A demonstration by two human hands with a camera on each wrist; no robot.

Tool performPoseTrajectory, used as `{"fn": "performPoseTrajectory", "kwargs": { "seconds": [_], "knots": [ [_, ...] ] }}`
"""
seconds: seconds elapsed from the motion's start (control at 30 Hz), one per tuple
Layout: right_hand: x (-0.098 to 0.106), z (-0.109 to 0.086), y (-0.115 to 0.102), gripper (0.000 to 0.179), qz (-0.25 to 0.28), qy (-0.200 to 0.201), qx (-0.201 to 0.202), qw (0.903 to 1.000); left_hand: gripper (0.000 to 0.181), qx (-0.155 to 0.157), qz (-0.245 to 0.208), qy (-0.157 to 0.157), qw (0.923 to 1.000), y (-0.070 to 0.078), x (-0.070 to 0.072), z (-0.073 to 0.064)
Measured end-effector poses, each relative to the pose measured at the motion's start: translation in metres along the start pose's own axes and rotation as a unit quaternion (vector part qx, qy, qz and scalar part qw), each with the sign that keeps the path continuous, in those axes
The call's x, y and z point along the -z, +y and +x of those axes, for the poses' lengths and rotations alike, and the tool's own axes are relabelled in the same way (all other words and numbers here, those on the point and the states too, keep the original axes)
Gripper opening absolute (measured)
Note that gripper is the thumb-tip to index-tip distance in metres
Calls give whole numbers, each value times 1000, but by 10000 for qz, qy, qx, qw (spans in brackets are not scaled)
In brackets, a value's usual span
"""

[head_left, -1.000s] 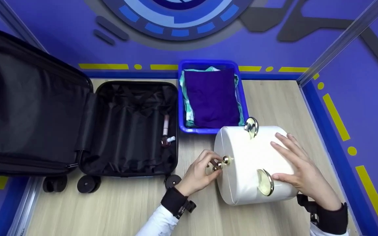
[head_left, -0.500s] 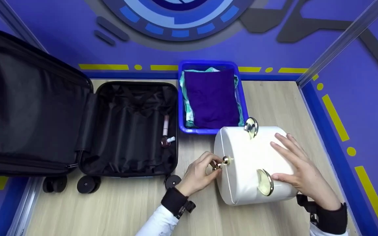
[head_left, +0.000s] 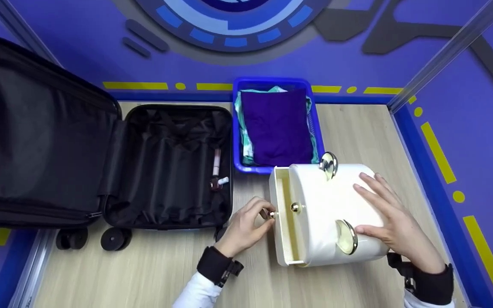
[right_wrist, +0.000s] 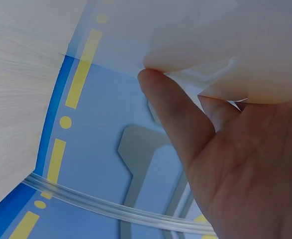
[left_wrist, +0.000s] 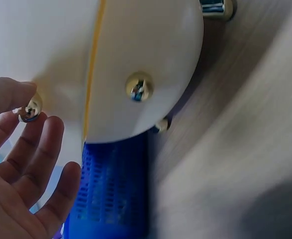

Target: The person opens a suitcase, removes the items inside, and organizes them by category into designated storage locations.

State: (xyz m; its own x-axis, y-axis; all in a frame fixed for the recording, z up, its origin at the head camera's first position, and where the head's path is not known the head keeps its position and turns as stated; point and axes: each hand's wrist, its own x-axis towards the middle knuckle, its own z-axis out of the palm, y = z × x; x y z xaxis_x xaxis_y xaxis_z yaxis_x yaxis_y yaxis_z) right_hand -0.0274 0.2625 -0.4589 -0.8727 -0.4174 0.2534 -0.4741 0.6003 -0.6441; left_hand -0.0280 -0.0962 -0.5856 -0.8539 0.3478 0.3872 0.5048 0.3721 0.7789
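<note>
A white rounded storage box (head_left: 328, 196) lies at the right with gold-rimmed ear-shaped pieces on it. One drawer (head_left: 278, 239) sticks out from its left end, showing a narrow strip of its cream interior. My left hand (head_left: 244, 224) pinches that drawer's gold knob (left_wrist: 30, 108) between thumb and fingers. A second gold knob (left_wrist: 139, 87) sits on the closed part beside it. Across the box's right side my right hand (head_left: 394, 222) rests with fingers spread; in the right wrist view its thumb (right_wrist: 170, 109) lies along the white surface.
An open black suitcase (head_left: 165, 218) stands at the left, with a pink lip gloss tube (head_left: 216, 164) and a small dark bottle (head_left: 215, 184) inside. Behind the box is a blue basket (head_left: 255, 170) holding folded purple cloth (head_left: 276, 128). Blue panels (head_left: 357, 72) enclose the table.
My left hand has moved left with the knob, and the drawer has slid out of the box. The right hand and the box have stayed in place.
</note>
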Motion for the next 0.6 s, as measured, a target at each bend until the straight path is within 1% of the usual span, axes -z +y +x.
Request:
{"fn": "performPoseTrajectory", "kwargs": {
  "seconds": [0.13,0.23,0.4,0.5,0.6],
  "knots": [
    [1,0,-1,96,-5,-29,-50,10000,23,-52,213,183,9996,-1,10,-5],
    [1,0,-1,96,-52,-25,16,10000,24,-35,437,310,9986,0,16,-9],
    [2,1,-1,96,-80,-26,145,9999,25,74,745,360,9965,2,24,-14],
    [2,1,-1,95,-44,-80,92,9999,25,-4,958,398,9946,1,27,-16],
    [3,1,-2,94,-33,-127,52,9999,26,-182,1265,499,9905,0,28,-16]
  ]
}}
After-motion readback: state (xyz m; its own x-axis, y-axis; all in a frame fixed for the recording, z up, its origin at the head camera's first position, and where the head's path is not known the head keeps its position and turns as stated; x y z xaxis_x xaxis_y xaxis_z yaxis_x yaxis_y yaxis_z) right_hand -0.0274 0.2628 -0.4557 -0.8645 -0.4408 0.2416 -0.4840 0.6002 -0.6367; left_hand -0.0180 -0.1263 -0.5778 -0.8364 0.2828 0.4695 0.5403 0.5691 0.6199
